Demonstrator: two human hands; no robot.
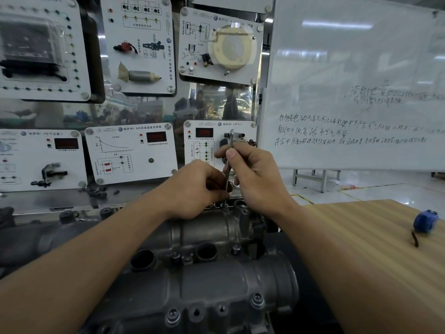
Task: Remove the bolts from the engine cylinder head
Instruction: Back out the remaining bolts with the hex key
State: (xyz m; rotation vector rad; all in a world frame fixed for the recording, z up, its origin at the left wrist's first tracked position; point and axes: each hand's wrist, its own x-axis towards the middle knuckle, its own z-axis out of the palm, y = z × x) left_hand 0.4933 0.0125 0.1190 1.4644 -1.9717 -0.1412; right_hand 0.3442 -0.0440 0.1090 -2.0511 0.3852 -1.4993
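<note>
A grey cast-metal engine cylinder head (204,268) fills the lower middle of the head view, with round ports and several bolts (257,298) along its near edge. A thin metal wrench (230,150) stands nearly upright over the head's far edge, its lower tip at a bolt hole (225,205). My right hand (255,177) is closed around the upper shaft, thumb on top. My left hand (195,186) pinches the lower shaft just above the head. The bolt under the tool is hidden by my fingers.
A wooden table (375,249) lies to the right with a blue tape measure (425,221) on it. Training panels (131,153) with sensors stand behind the engine. A whiteboard (356,88) stands at the back right. Small dark parts (97,191) lie on the bench.
</note>
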